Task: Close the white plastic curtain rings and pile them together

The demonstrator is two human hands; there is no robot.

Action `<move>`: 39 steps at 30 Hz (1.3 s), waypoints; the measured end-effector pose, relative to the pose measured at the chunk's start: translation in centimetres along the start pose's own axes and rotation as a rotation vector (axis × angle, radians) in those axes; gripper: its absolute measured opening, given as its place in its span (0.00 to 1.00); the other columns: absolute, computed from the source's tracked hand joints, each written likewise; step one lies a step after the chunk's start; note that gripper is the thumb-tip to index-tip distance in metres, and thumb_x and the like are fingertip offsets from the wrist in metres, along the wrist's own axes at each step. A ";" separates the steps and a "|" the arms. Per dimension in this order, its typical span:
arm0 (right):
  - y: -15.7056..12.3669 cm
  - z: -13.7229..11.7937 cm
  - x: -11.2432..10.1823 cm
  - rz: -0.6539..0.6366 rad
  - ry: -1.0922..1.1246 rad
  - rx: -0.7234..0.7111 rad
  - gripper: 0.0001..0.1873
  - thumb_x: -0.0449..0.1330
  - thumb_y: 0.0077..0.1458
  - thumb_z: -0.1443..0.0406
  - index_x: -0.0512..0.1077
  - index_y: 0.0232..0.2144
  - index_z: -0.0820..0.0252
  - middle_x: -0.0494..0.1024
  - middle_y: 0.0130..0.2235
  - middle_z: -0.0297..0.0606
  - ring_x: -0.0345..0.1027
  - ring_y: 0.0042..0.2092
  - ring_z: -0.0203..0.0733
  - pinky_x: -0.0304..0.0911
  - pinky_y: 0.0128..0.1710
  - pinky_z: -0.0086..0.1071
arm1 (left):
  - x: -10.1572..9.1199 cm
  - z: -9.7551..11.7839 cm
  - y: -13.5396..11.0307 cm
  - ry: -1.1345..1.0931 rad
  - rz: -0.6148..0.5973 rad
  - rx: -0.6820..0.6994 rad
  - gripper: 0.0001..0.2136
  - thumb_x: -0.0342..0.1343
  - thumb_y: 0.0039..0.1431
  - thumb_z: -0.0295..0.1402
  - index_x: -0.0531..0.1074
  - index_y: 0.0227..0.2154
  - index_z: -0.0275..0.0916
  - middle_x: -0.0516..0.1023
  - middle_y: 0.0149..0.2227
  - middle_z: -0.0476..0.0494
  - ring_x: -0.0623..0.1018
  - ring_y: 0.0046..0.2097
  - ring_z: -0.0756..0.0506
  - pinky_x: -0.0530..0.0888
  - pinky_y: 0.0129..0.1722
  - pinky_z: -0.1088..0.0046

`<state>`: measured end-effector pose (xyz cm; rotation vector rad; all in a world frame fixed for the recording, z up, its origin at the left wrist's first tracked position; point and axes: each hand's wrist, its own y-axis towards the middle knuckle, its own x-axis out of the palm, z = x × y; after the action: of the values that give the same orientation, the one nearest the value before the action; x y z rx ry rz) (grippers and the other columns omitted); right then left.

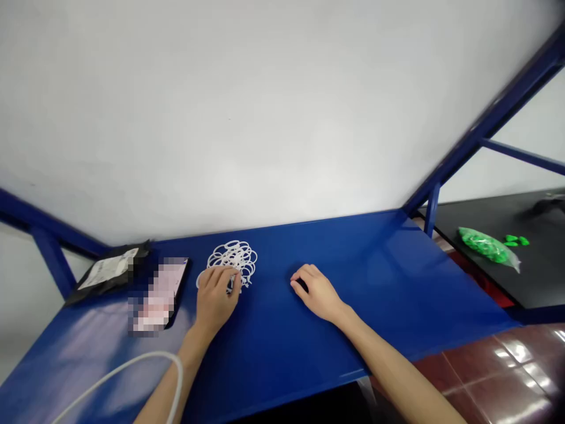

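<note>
A pile of thin white rings (233,257) lies on the blue table (379,277) near the wall. My left hand (216,297) rests at the pile's near edge, fingers curled and touching the rings closest to me. My right hand (316,291) lies on the table to the right of the pile, fingers bent down over a small dark thing (301,285) that I cannot make out.
A phone (159,291) and a black packet with a white label (110,271) lie at the left. A white cable (132,368) loops near my left forearm. On a black table at the right sits a bag of green pieces (485,246). Blue frame posts stand on both sides.
</note>
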<state>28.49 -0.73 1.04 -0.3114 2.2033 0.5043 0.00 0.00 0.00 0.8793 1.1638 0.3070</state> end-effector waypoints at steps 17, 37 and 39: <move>0.2 3.9 0.0 0.132 -0.248 0.042 0.12 0.59 0.64 0.62 0.75 0.48 0.59 0.73 0.55 0.49 0.65 0.57 0.55 0.65 0.58 0.52 | 2.1 5.2 -1.2 -0.445 -0.548 0.116 0.10 0.50 0.69 0.31 0.74 0.46 0.42 0.79 0.56 0.44 0.74 0.61 0.41 0.72 0.62 0.52; 0.6 5.0 -0.3 0.140 -0.158 0.048 0.09 0.57 0.65 0.62 0.75 0.44 0.57 0.75 0.52 0.45 0.66 0.55 0.53 0.63 0.58 0.51 | 2.3 5.2 -1.5 -0.459 -0.529 0.118 0.09 0.51 0.69 0.31 0.75 0.46 0.43 0.79 0.55 0.46 0.73 0.61 0.43 0.70 0.62 0.56; 0.6 5.0 -0.3 0.139 -0.158 0.050 0.10 0.57 0.65 0.62 0.75 0.44 0.57 0.75 0.52 0.46 0.66 0.55 0.53 0.63 0.58 0.51 | 2.1 5.0 -1.5 -0.434 -0.483 0.151 0.09 0.51 0.69 0.30 0.75 0.44 0.42 0.80 0.52 0.45 0.75 0.58 0.43 0.72 0.59 0.58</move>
<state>31.84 2.06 -1.43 -0.0884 2.0883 0.5305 5.02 -1.85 -1.92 0.7192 0.9589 -0.3560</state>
